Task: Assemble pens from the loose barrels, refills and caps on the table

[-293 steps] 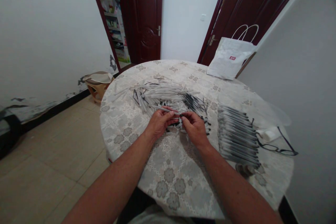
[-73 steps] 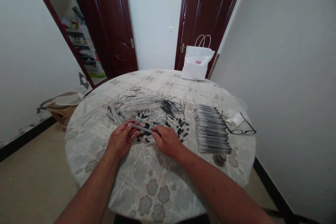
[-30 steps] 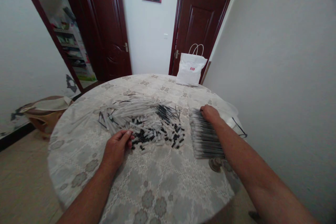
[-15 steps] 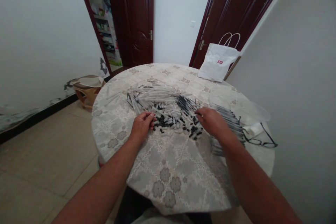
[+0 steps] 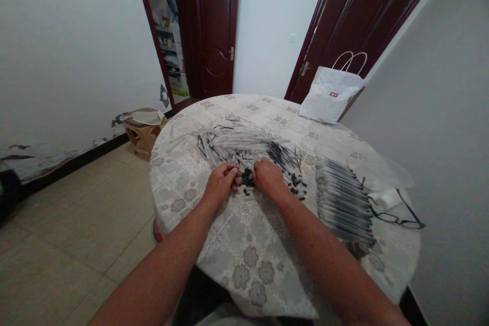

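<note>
My left hand is at the near side of a pile of pen parts, its thumb and fingertips pinched together. Whatever is between them is too small to name. My right hand is closed just across from it, fingers curled down; what it grips is hidden. Small black pieces lie between the two hands. Behind them spread whitish pen barrels, and right of these a bundle of thin black pen refills. More short black pieces are scattered beyond my right wrist.
A long row of pens lies on the right of the round, cloth-covered table. Eyeglasses rest near a white roll at the right edge. A white paper bag stands at the back. A stool is left of the table.
My right hand has moved left from the black refills to the small black pieces, close to my left hand. My left hand stays near the same pieces. The camera view has shifted slightly.
</note>
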A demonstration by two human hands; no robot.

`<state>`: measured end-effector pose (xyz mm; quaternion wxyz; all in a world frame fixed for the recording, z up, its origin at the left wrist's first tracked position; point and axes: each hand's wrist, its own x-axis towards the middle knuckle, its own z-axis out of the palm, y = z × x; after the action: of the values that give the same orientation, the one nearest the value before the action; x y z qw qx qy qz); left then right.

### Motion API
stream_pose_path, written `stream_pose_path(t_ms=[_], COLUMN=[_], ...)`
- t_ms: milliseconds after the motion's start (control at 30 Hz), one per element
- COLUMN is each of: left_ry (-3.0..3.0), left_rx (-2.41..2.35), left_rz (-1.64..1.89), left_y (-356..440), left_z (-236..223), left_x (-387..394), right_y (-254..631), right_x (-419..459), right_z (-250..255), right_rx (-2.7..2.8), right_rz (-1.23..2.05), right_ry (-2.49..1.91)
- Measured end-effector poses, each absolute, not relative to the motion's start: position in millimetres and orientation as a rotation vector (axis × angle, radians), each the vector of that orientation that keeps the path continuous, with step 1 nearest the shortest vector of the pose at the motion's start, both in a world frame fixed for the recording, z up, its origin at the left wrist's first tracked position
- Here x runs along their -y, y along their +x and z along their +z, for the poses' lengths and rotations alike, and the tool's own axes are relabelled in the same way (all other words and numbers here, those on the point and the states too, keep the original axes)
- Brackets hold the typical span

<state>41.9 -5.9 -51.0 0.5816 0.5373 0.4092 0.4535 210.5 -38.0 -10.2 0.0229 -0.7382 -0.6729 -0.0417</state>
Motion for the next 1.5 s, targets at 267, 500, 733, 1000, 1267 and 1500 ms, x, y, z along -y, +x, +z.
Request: stream_pose_path(t_ms=[267, 500, 733, 1000, 1267, 1500], left_ry=[1.273, 1.322, 1.171, 0.986, 0.892, 0.839], left_rx=[-0.846, -0.839, -0.823, -0.764, -0.702, -0.684], left_rz=[0.991, 0.969, 1.024, 1.089, 1.133, 1.159], left_y=[41.1, 39.5, 41.6, 40.4, 40.3, 39.2], left_z=[-42.9, -47.3, -53.2, -56.0, -56.0, -57.3], left_x=[10.3, 8.7, 5.7, 1.4, 1.0, -0.2], right_y=[195.7, 208.9, 279.9, 295.1, 295.4, 285.9], right_x=[60.1, 66.4, 63.3, 62.4, 73.9, 81.6], right_z=[-9.8, -7.6, 2.1, -20.9, -21.7, -14.2], right_rx=[2.089, 2.152, 1.61, 1.563, 1.599, 1.856], right_rz=[-0.096, 0.039, -0.116, -0.081, -0.14, -0.039], right_ry=[-2.031, -1.758, -2.562, -2.711, -2.643, -2.397])
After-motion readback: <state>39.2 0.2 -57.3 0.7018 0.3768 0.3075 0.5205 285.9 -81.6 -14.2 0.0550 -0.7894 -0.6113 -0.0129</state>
